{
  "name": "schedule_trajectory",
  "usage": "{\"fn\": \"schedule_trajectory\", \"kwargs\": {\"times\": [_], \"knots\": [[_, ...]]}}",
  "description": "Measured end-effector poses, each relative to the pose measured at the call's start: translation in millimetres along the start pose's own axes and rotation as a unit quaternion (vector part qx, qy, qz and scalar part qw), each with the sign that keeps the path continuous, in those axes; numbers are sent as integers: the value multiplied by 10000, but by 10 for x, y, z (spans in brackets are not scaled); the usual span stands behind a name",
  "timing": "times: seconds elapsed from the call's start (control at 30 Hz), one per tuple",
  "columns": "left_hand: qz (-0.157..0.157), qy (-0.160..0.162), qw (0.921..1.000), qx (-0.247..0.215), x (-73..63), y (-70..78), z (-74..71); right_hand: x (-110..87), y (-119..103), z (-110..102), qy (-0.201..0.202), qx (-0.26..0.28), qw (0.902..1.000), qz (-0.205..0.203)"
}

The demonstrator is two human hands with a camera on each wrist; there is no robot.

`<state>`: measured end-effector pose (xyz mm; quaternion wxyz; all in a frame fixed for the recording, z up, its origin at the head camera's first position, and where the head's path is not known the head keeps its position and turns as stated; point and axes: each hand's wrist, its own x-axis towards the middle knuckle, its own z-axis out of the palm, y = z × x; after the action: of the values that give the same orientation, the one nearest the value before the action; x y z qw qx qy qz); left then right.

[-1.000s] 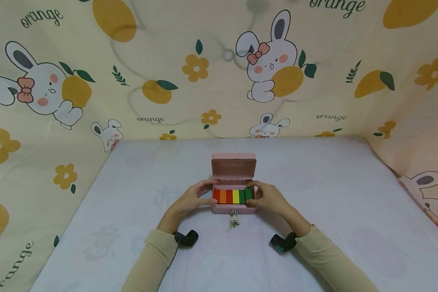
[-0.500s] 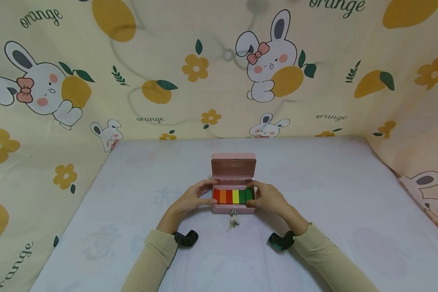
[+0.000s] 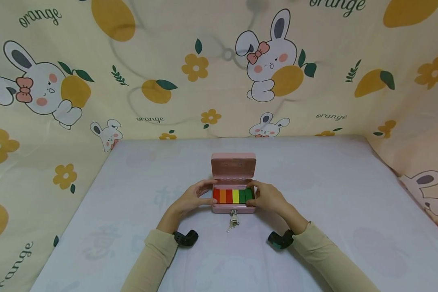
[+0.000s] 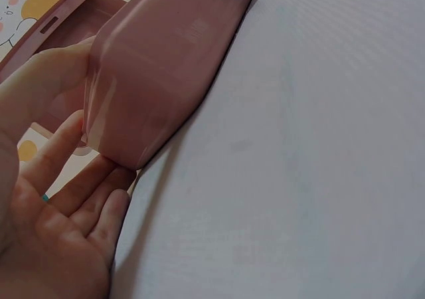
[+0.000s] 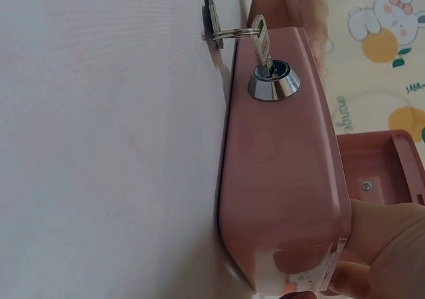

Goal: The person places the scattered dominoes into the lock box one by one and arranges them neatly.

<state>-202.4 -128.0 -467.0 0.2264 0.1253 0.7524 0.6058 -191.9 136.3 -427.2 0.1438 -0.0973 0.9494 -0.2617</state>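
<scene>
A small pink cash box (image 3: 224,209) stands on the table with its lid (image 3: 233,167) raised at the back. Inside, coloured blocks lie side by side: red (image 3: 216,196), orange (image 3: 223,196), another red, yellow (image 3: 235,196) and green. My left hand (image 3: 190,198) holds the box's left end, its thumb over the front rim beside the red block and its fingers along the side and back. At the right end, my right hand (image 3: 271,198) pinches the last green block (image 3: 249,194) between thumb and finger. In the right wrist view the box wall hides that block.
A key (image 5: 261,43) sits in the round lock (image 5: 274,83) on the box's front, with a ring and more keys hanging onto the white tabletop (image 3: 131,243). A patterned cloth backdrop (image 3: 219,93) rises behind and at both sides.
The green block under my right hand has sunk slightly, level with the others in the row. My right wrist has shifted a little left; the left hand keeps its place.
</scene>
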Motion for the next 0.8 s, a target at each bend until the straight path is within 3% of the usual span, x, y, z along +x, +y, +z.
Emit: {"fn": "schedule_trajectory", "kwargs": {"times": [0.8], "knots": [[28, -52, 10000, -80, 9, -15, -8, 11, -15, -13, -112, 29, 9999, 44]]}}
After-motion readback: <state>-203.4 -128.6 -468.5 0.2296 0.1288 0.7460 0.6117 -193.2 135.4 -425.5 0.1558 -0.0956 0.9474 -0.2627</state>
